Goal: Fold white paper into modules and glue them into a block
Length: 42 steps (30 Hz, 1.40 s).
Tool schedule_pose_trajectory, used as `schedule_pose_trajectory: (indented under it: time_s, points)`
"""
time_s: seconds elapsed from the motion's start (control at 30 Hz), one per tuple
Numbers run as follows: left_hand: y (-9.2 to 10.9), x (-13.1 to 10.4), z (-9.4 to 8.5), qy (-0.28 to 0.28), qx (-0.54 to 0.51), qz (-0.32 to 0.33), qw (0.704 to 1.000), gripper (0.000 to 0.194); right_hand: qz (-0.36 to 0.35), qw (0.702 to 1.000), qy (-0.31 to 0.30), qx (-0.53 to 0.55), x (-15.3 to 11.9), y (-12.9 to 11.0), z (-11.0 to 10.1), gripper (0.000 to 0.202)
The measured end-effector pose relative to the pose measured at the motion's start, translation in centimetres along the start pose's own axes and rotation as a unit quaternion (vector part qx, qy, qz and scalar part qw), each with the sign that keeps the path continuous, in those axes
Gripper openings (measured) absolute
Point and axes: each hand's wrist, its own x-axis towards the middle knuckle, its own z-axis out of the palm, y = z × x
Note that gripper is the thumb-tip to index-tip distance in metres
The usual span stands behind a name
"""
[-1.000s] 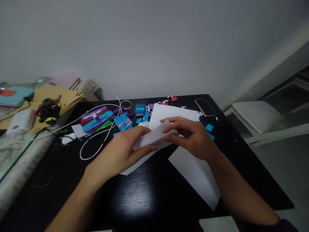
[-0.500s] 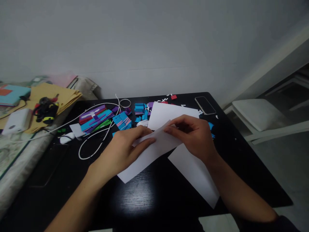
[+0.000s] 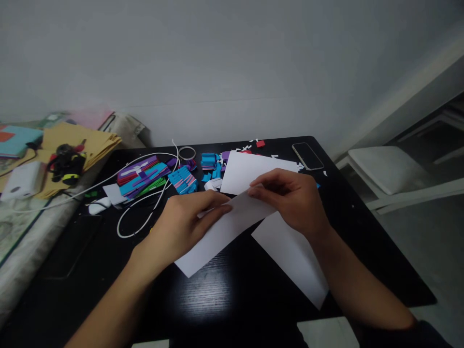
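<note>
A strip of white paper (image 3: 221, 237) slants across the middle, held above the black table (image 3: 152, 299) by both hands. My left hand (image 3: 194, 217) pinches its upper edge between thumb and fingers. My right hand (image 3: 290, 198) grips the same edge near the far end, thumb and fingertips pressed together. Whether the paper is folded along that edge I cannot tell. Behind the hands lies a wider white sheet (image 3: 250, 166), and a second white piece of paper (image 3: 292, 256) rests beneath my right wrist, partly covered by it.
Bundles of coloured paper strips (image 3: 145, 176) sit at the back left beside a looped white cable (image 3: 121, 220). A roll of tape (image 3: 187, 153) stands near the wall, and a phone (image 3: 307, 156) lies back right. Brown envelopes (image 3: 79, 137) fill the left side; a white stool (image 3: 384, 169) is at right.
Both hands keep their pinch on the paper strip. My right fingers have shifted very slightly, and the strip's edge looks straighter. The whole view has moved a little.
</note>
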Motion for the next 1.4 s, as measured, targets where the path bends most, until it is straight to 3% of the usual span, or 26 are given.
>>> schedule_pose_trajectory:
  time_s: [0.17,0.23,0.37,0.47,0.6,0.73,0.83,0.97,1.1,1.2,1.3,1.4]
  points:
    - [0.6,-0.2,-0.6,-0.1,-0.018,-0.042,0.994,0.015,-0.03,0.998,-0.046,-0.016,-0.4,-0.2,-0.6,0.009]
    - [0.6,-0.7,-0.9,-0.129,-0.014,-0.054,0.99,0.024,-0.045,0.998,-0.041,-0.019,-1.0,-0.3,-1.0,0.01]
    - [-0.4,-3.2,-0.4,-0.11,0.026,-0.019,0.993,0.032,-0.087,0.993,-0.072,-0.04,-3.4,0.6,-2.1,0.01]
    - [-1.6,-6.6,1.7,-0.042,0.12,0.071,0.989,0.035,-0.111,0.978,-0.154,-0.083,-6.0,1.7,-2.5,0.009]
    - [-2.2,-11.8,6.7,0.03,0.227,0.141,0.963,0.038,-0.113,0.957,-0.238,-0.121,-9.9,3.5,-1.7,0.012]
    - [-1.3,-15.5,10.6,0.022,0.246,0.087,0.965,0.043,-0.081,0.943,-0.281,-0.158,-13.4,5.9,0.0,0.016]
    - [-0.6,-16.5,11.6,0.011,0.229,0.053,0.972,0.045,-0.095,0.931,-0.297,-0.19,-15.1,7.4,0.8,0.015]
    - [-0.5,-16.5,11.0,0.001,0.193,0.029,0.981,0.045,-0.093,0.936,-0.279,-0.192,-16.0,8.3,1.1,0.011]
    - [-0.9,-16.3,10.0,0.003,0.168,0.028,0.985,0.038,-0.049,0.945,-0.277,-0.166,-15.6,7.6,0.7,0.019]
    - [-0.7,-15.8,8.7,0.0,0.16,0.041,0.986,0.029,0.012,0.946,-0.292,-0.139,-14.6,5.9,0.1,0.042]
    - [-0.2,-14.6,6.6,-0.046,0.103,0.047,0.992,0.031,0.011,0.954,-0.284,-0.096,-13.4,4.3,-0.4,0.07]
    - [0.3,-13.0,4.6,-0.11,0.016,0.026,0.994,0.031,0.033,0.964,-0.254,-0.068,-12.4,3.4,-0.3,0.041]
